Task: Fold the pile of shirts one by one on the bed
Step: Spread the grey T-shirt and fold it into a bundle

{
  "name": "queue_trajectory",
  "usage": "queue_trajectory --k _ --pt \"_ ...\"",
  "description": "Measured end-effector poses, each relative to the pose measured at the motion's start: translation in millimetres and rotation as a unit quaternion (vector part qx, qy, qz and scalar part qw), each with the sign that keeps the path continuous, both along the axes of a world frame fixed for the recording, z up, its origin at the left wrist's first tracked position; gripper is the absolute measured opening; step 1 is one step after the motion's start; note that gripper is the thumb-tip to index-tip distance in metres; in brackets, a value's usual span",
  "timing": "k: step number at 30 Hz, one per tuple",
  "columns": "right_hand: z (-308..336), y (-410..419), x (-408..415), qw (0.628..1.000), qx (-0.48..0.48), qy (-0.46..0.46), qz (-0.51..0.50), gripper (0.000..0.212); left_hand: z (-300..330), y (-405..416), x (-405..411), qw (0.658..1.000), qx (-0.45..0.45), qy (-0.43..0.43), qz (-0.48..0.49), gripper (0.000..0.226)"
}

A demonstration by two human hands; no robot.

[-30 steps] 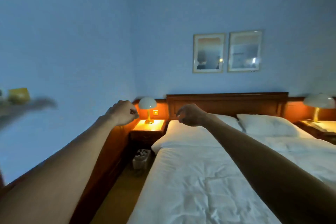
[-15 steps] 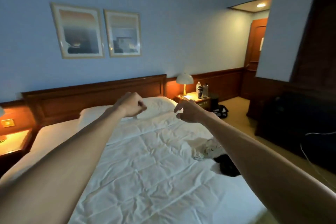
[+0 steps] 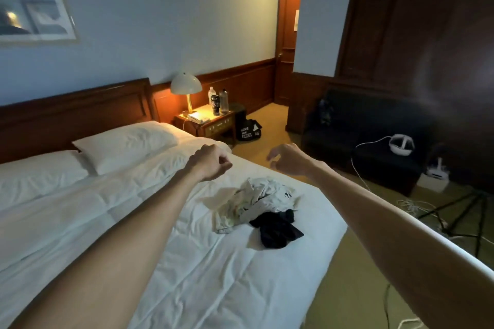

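A crumpled pile of shirts (image 3: 256, 200) lies near the right edge of the white bed (image 3: 187, 262); light shirts are on top and a black one (image 3: 276, 228) sticks out at the front. My left hand (image 3: 211, 161) hovers above the bed, just behind and left of the pile, curled into a fist that holds nothing. My right hand (image 3: 290, 159) hangs in the air behind and right of the pile, fingers loosely curled and apart, empty. Neither hand touches the shirts.
Two white pillows (image 3: 125, 143) lie against the wooden headboard (image 3: 72, 112). A nightstand (image 3: 211, 123) with a lit lamp (image 3: 186, 88) and bottles stands right of the bed, a black bag (image 3: 248, 129) beside it. A dark sofa (image 3: 374, 139) with a white headset, cables and a tripod fill the floor at right.
My view has swung right and down, from the left wall and headboard to the bed's right side, and the shirt pile has come into full view. Both arms stay stretched out; the right fingers have loosened.
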State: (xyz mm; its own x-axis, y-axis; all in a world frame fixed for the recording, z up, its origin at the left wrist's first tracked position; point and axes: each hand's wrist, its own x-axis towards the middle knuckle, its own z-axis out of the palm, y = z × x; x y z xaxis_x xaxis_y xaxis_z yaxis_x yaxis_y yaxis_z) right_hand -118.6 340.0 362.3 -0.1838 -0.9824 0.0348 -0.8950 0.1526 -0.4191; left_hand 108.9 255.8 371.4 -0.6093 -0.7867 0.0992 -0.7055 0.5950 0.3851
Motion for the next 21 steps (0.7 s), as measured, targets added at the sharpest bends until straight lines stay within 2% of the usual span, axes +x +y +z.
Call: queue_trajectory --k 9,15,19,21 --pt "-123 -109 -143 0.996 0.082 -0.038 -0.025 0.025 -107 -125 -135 0.997 0.063 -0.02 0.026 0.019" --pt "-228 -197 -215 0.985 0.156 -0.074 -0.007 0.026 -202 -204 -207 0.988 0.119 -0.063 0.079 0.039" --pt "-288 -248 -235 0.979 0.182 -0.083 0.031 0.026 -262 -239 -231 0.978 0.158 -0.085 0.103 0.017" --pt "-314 -273 -236 0.978 0.18 -0.092 0.042 0.026 -293 -255 -235 0.97 0.18 -0.1 0.129 0.015"
